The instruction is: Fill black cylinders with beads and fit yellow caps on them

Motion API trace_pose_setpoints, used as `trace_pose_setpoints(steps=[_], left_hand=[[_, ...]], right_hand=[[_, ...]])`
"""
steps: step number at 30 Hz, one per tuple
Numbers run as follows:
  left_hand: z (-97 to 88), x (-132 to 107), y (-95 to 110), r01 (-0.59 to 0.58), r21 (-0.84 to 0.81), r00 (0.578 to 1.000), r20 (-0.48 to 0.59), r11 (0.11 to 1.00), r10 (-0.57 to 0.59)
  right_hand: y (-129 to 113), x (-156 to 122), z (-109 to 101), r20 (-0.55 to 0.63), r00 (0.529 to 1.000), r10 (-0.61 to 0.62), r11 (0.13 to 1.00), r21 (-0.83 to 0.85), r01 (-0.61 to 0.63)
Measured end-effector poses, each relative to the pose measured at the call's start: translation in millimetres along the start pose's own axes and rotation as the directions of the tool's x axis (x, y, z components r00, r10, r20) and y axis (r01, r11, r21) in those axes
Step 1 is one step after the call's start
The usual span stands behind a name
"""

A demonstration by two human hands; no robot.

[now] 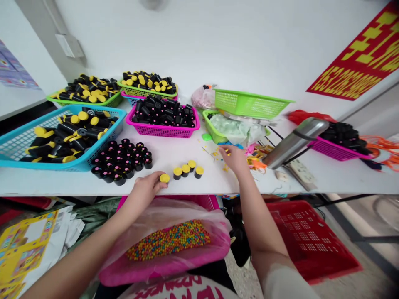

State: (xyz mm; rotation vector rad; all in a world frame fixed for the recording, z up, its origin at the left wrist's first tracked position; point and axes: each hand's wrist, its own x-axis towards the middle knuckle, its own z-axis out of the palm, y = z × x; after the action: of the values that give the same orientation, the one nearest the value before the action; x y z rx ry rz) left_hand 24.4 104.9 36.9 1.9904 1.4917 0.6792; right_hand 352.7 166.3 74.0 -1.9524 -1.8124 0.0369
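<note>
Near the front edge of the white table, my left hand [148, 185] is closed around a small yellow-capped container [164, 178]. Just right of it stand several black containers with yellow caps [186, 169], upright on the tabletop. My right hand [233, 158] hovers over scattered small yellow pieces [225, 167], its fingertips drawn together; whatever is between them is too small to make out. Left of my left hand, a tight cluster of black containers [123, 160] with pink dots on top stands on the table.
A blue basket [62, 166], a pink basket [165, 131] and green baskets hold many black pieces. Below the table edge, a plastic-lined pink tub [162, 270] holds colourful beads. A steel flask [296, 143] and a power strip [301, 172] lie right; a red crate [324, 261] sits lower right.
</note>
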Motion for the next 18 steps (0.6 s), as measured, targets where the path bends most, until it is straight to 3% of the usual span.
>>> trace_pose_setpoints(steps=[3,7,9,11,15,18], left_hand=[[8.9,14.3,5.4,0.005,0.061,1.000,0.029,0.998,-0.007],[16.1,21.6,18.3,-0.025,0.203,0.999,0.035,0.979,0.018],[13.1,19.4,21.1,-0.085,0.277,0.996,-0.008,0.957,0.091],[4.3,15.6,20.7,-0.090,0.382,0.982,-0.117,0.920,0.145],[-19.9,14.1,14.8,0.210,0.563,0.909,-0.413,0.800,0.052],[-28.5,19.0,9.8,0.350,0.593,0.869,-0.495,0.725,-0.015]], right_hand=[[34.6,40.2,9.7,0.044,0.998,0.052,0.994,-0.103,-0.048],[46.1,60.4,32.1,0.133,0.990,0.048,0.980,-0.199,-0.021],[45.8,65.3,40.9,0.149,0.987,0.062,0.971,-0.240,-0.024],[46.0,70.5,46.3,0.158,0.984,0.079,0.963,-0.266,-0.035],[49.7,78.3,48.6,0.157,0.984,0.089,0.962,-0.269,-0.045],[53.0,76.6,45.6,0.117,0.991,0.066,0.971,-0.238,-0.036]])
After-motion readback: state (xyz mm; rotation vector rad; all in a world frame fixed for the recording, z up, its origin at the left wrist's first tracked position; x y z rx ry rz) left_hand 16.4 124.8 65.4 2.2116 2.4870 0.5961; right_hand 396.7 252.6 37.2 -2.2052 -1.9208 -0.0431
